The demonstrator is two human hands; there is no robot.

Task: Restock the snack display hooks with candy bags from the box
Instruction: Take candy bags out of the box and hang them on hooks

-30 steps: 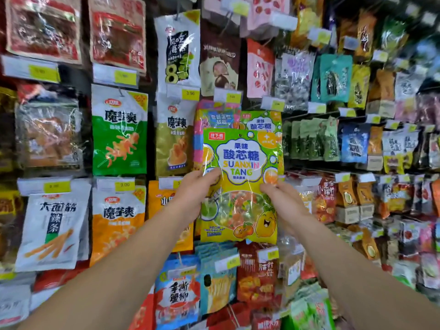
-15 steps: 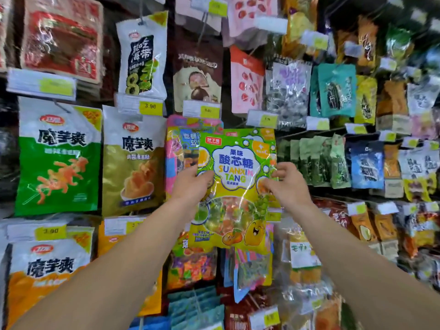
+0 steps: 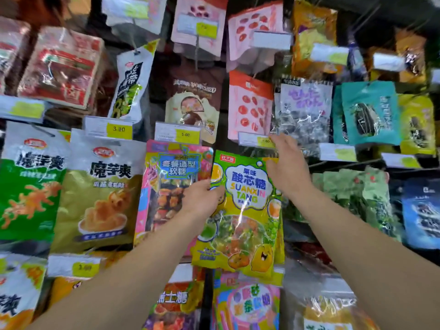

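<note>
We've got the green candy bag [image 3: 245,210] up against the display, between the pink bag [image 3: 173,186] and the right-hand packs. Our left hand [image 3: 202,203] pinches its left edge; our right hand [image 3: 285,170] is spread by the price tag [image 3: 257,140]. Can't tell if it's hooked yet, and the box isn't visible.

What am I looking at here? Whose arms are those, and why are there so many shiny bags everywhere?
The picture comes from a camera worn on a person's head, so you see what they see. The two arms belong to that person. They stand at a shop wall where snack bags hang in rows, with small price tags by them. The left hand holds the edge of a green and yellow candy bag with cartoon fruit on it. The right hand is open, its fingers stretched up by the bag's top corner, near a price tag. Beside it hangs a pink candy bag. I cannot tell whether the green and yellow bag is on its hook.
</note>
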